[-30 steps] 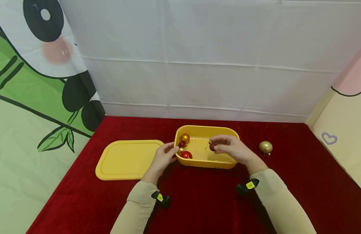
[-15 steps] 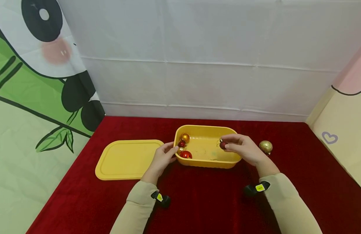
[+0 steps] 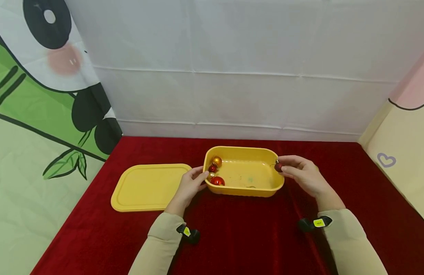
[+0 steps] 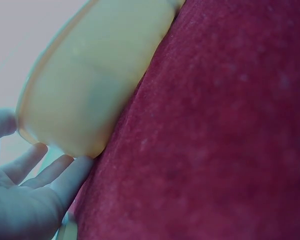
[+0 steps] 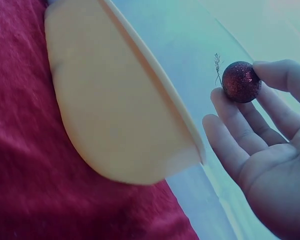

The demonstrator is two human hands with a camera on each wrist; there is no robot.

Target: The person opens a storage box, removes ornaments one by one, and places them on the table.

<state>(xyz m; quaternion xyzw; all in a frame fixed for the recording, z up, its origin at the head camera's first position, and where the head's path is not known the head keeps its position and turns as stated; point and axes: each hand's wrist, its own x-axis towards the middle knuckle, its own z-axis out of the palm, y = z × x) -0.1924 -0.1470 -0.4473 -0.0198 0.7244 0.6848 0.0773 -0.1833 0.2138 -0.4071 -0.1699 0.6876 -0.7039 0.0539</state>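
Observation:
A yellow plastic box (image 3: 244, 191) stands on the red cloth, with several small Christmas baubles at its left end: an orange-gold one (image 3: 217, 161), a dark red one (image 3: 213, 168), a small gold one (image 3: 211, 176) and a shiny red one (image 3: 217, 181). My left hand (image 3: 192, 185) grips the box's left end, thumb at the rim and fingers against the outer wall. Just beyond the right rim, my right hand (image 3: 302, 175) pinches a dark red glitter bauble (image 5: 241, 82) between thumb and fingertips; a thin wire loop sticks out of it.
The flat yellow lid (image 3: 150, 187) lies left of the box, close to my left forearm. Red velvet cloth (image 3: 239, 233) covers the table. A white fabric backdrop (image 3: 246, 95) rises behind it, with printed cartoon sheets at both sides.
My right hand has moved right with the dark red bauble, from over the box to past its right rim. It now hides the gold glitter bauble seen earlier. The left hand stays put.

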